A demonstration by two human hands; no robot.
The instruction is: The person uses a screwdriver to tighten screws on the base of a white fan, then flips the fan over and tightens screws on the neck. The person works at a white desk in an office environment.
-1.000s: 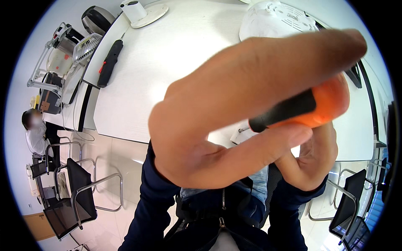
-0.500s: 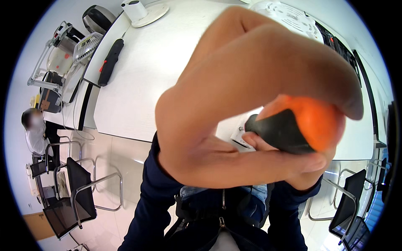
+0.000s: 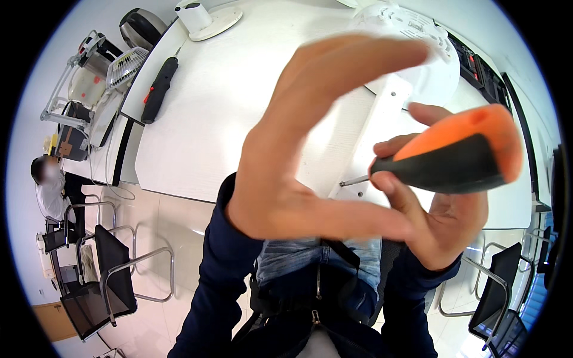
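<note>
In my right hand [image 3: 444, 224] is a screwdriver [image 3: 453, 158] with an orange and black handle; thumb and fingers close around its neck. Its thin metal shaft points left, and the tip meets a small screw [image 3: 342, 184] at the edge of a white part [image 3: 382, 110] with small holes. My left hand [image 3: 271, 170] is open, thumb and fingers spread in a wide C to the left of the handle. Nothing lies in its grasp. The left thumb passes in front of part of the right hand.
A white rounded housing with slots [image 3: 430, 59] stands at the far right of the white table [image 3: 209, 113]. On its left lies a black electric screwdriver [image 3: 158, 92]. Behind is a white round-based stand [image 3: 218, 24]. Chairs [image 3: 113, 268] and a seated person [image 3: 51, 191] are at left.
My left hand has come off the screwdriver handle and opened, moving left. The handle now shows fully, tilted to the right, with the right hand still on its neck.
</note>
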